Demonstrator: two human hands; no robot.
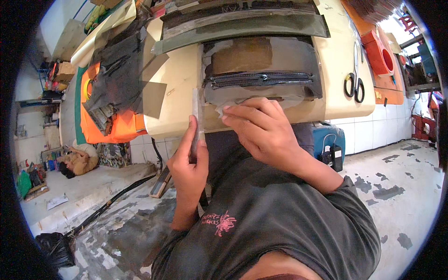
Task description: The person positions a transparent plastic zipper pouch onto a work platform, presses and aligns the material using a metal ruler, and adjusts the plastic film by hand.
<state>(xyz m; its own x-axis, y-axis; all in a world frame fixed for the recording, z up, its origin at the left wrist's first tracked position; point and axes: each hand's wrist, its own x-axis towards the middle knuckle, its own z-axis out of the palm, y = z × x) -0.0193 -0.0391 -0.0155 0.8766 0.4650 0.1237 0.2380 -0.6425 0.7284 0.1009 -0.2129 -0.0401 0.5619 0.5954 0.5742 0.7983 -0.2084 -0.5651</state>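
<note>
My left hand (189, 161) grips a narrow flat metal strip, like a ruler (195, 112), held upright against the near edge of the cream worktable (179, 79). My right hand (261, 128) presses flat on the near edge of a dark fabric piece (289, 51) with a black zipper (261, 79) running across it. A pale layer shows under my right fingertips. A brown patch (242, 55) lies above the zipper.
Black-handled scissors (354, 81) lie on the table to the right. Dark fabric pieces (116, 74) and orange material (109, 128) hang at the left. An orange part with a round hole (382, 56) is far right. A blue machine (329, 140) stands below. Someone lies on the floor (77, 161) at left.
</note>
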